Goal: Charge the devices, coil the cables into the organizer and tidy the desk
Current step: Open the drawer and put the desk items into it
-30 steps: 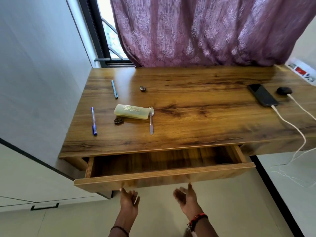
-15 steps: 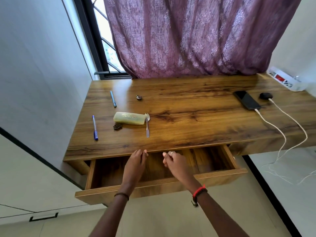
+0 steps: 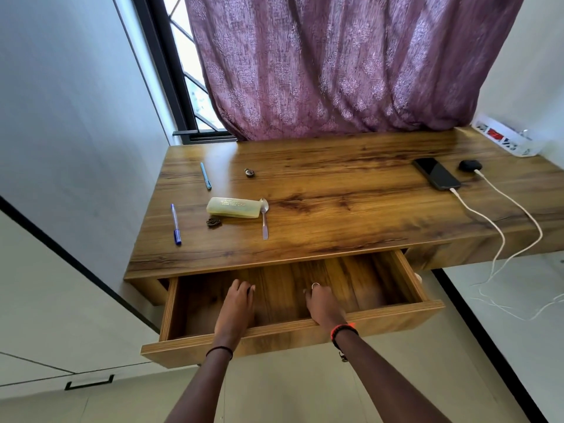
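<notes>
At wood-grain surface (image 3: 351, 184), has flat black phone (image 3: 435, 173) charging, white cables (image 3: 491, 221) uncoiled; holds left grip (image 3: 236, 306), right grip (image 3: 323, 303) inside open wooden drawer (image 3: 409, 276), contents indiscernible.

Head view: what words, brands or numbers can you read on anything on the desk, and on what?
Pale green case: two lines of lettering on the lid, too blurred to read.
Power strip: red and dark marks, no readable text.
Phone: screen dark, no text.
Nothing can be quoted.
</notes>
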